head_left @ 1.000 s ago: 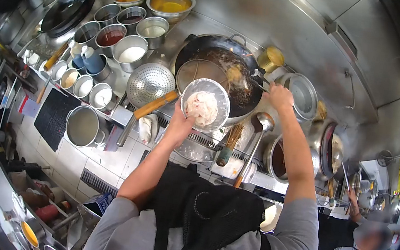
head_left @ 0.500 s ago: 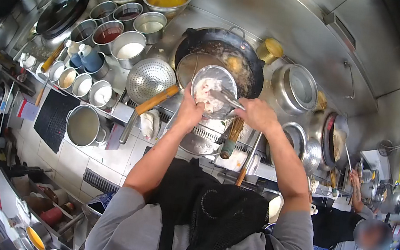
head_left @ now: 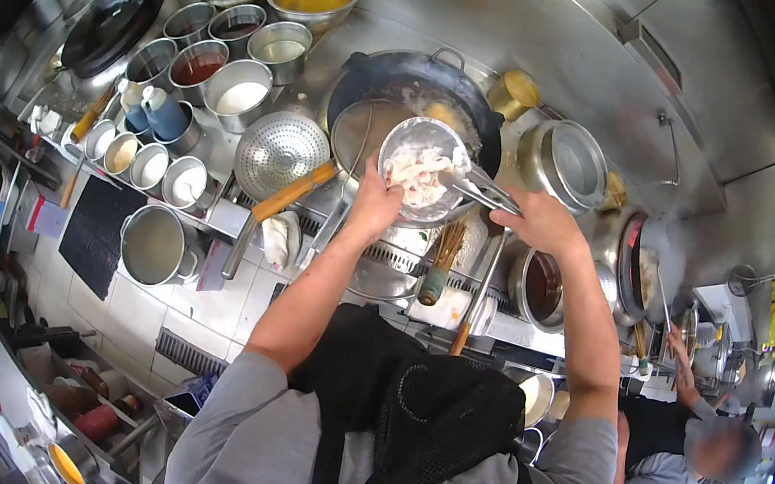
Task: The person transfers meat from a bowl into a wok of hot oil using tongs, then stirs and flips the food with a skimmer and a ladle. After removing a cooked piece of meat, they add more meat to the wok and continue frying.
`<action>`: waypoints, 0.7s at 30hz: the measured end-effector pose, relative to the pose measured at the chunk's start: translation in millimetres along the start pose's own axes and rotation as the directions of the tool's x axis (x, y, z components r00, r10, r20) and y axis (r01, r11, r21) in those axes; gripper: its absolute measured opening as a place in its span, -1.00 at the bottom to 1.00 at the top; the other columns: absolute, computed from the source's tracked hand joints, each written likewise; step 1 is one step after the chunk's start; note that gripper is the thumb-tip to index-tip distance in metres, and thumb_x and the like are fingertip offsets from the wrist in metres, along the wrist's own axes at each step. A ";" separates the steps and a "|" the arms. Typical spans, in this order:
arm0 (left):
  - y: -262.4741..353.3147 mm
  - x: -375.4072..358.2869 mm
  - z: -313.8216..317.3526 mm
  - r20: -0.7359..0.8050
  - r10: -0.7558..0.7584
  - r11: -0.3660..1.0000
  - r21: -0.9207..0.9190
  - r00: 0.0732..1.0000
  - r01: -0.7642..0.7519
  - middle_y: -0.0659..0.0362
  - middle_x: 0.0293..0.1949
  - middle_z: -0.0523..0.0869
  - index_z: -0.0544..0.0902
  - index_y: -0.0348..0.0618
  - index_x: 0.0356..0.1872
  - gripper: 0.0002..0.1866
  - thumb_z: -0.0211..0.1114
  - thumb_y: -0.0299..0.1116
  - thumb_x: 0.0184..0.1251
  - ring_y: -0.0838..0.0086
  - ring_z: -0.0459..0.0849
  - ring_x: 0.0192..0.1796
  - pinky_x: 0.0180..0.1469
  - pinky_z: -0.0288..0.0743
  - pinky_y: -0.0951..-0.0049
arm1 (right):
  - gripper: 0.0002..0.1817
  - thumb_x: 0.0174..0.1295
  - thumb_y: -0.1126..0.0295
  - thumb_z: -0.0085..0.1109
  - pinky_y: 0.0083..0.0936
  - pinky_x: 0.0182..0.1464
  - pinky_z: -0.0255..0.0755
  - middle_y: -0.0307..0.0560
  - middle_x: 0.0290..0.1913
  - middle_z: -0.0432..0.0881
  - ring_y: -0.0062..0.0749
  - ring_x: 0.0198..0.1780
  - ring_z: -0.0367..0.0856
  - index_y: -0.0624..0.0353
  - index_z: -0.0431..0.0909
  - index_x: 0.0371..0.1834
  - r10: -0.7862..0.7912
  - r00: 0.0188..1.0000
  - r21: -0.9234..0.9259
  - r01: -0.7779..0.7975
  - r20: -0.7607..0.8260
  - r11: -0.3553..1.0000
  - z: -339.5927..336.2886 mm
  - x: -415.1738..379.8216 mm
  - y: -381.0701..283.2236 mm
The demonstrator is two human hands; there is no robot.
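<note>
My left hand [head_left: 375, 206] grips the near left rim of a metal bowl [head_left: 417, 133], tilted over the near edge of a wok [head_left: 354, 78]. Pale pink, white-coated pieces [head_left: 420, 173], which look like raw meat, lie in the bowl. My right hand [head_left: 541, 222] is closed round metal tongs [head_left: 483, 190]. Their arms stand apart and the tips reach into the right side of the bowl. Behind the bowl, bubbling liquid and a yellowish lump [head_left: 442, 113] show in the wok. A round strainer [head_left: 362, 133] sits at the wok's left side, partly hidden by the bowl.
A perforated ladle [head_left: 282, 157] with a wooden handle lies left of the wok. Several sauce pots [head_left: 198, 64] stand beyond it. A bamboo brush [head_left: 440, 273] lies below the bowl. Metal pots [head_left: 566, 167] stand at right, and another person [head_left: 663, 440] works farther right.
My right hand has shifted right and the tongs' arms have spread apart. The bowl has moved slightly right and shows more of the pieces. Dark liquid now shows in a pot at right.
</note>
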State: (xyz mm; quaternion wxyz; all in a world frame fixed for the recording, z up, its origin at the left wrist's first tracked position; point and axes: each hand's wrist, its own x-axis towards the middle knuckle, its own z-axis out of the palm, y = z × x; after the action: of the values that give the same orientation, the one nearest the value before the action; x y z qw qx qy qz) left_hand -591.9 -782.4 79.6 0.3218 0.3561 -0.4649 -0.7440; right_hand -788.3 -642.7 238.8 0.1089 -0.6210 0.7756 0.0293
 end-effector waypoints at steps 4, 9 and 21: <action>-17.1 6.5 -3.2 -0.024 0.090 0.988 0.126 0.996 -0.086 -0.27 0.30 0.37 0.03 -0.18 0.51 -0.20 0.13 -0.66 0.23 -0.04 0.58 0.18 -0.14 0.82 0.30 | -0.49 0.30 -0.07 0.20 -0.05 -0.04 0.55 0.20 -0.23 0.73 0.15 -0.11 0.70 0.09 0.64 0.11 0.045 0.999 -0.139 -0.047 -0.013 0.989 15.8 -2.8 2.0; -25.7 5.8 -1.9 -0.060 0.222 0.907 0.379 0.973 -0.183 -0.32 0.30 0.37 0.05 -0.18 0.52 -0.18 0.14 -0.65 0.20 -0.12 0.50 0.27 0.21 0.57 0.17 | -0.62 0.33 0.01 0.17 -0.04 -0.08 0.56 0.20 -0.26 0.72 0.13 -0.15 0.71 -0.01 0.67 0.04 0.041 0.999 -0.248 -0.042 -0.007 0.968 12.7 3.6 -5.4; -4.4 15.1 -4.9 -0.031 -0.015 1.000 0.009 0.999 0.015 -0.10 0.28 0.43 0.02 -0.09 0.48 -0.31 0.01 -0.65 0.36 0.08 0.66 0.15 -0.16 0.80 0.16 | -0.59 0.32 0.16 0.26 -0.21 -0.11 0.51 0.23 -0.32 0.71 0.08 -0.24 0.70 0.27 0.65 0.05 -0.094 0.974 0.051 0.106 -0.206 0.993 -65.6 12.2 -2.6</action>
State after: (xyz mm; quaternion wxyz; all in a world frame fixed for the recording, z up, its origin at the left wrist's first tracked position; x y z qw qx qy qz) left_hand -596.7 -795.3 70.6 0.3216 0.3726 -0.4607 -0.7386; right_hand -797.0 -666.8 300.5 0.0494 -0.6554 0.7510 -0.0637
